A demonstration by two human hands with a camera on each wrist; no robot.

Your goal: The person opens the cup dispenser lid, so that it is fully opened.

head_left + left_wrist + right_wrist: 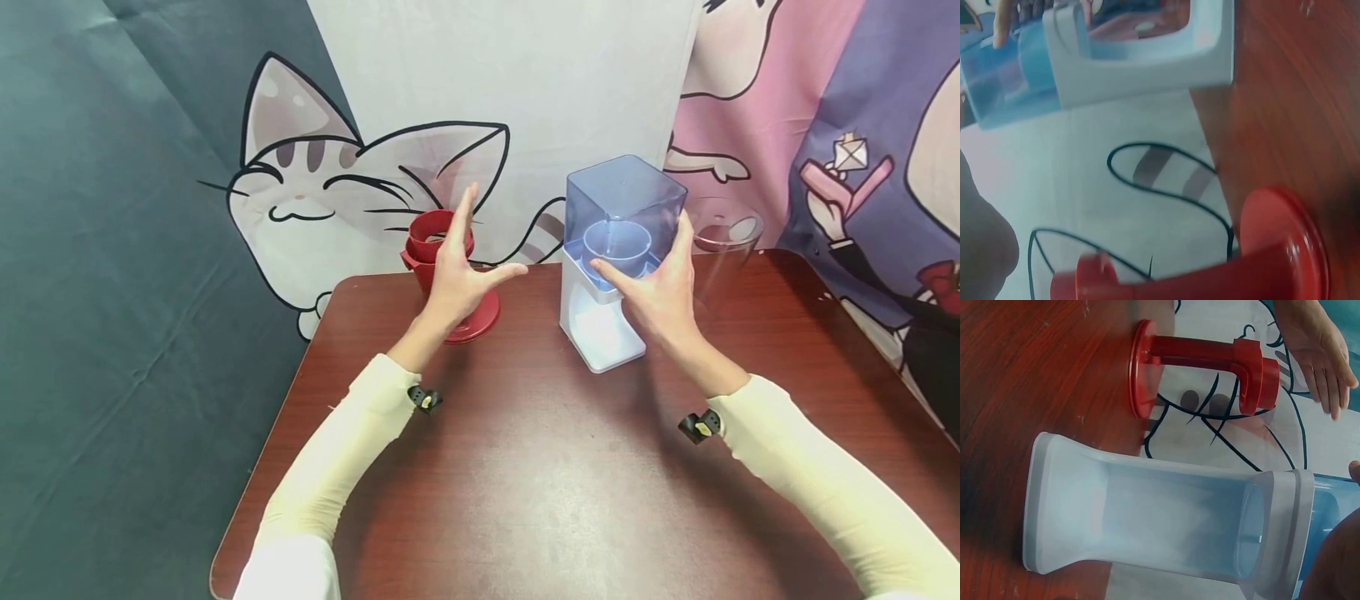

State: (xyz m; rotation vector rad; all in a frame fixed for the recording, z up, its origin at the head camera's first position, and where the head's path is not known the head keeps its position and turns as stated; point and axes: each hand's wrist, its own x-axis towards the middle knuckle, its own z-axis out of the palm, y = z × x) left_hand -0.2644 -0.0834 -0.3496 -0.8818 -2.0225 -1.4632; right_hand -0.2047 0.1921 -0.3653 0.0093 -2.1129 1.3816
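Observation:
A white stand (602,329) with a tinted clear-blue square cover (626,187) over a round cup stands upright near the table's back edge. Close to the cover is my right hand (663,287), its fingers straight and thumb spread wide; whether it touches the cover I cannot tell. My left hand (457,279) holds nothing, its fingers straight and thumb out to the side. In the head view it overlaps a red stand (480,317) with a round base and a ring-like top. The right wrist view shows this red stand (1197,353) whole, apart from the left hand (1322,359).
A clear round container (723,242) is at the back right, partly hidden by the right hand. The brown wooden table (525,483) ends just behind the stands. Printed cloth (420,167) with cartoon figures hangs behind it.

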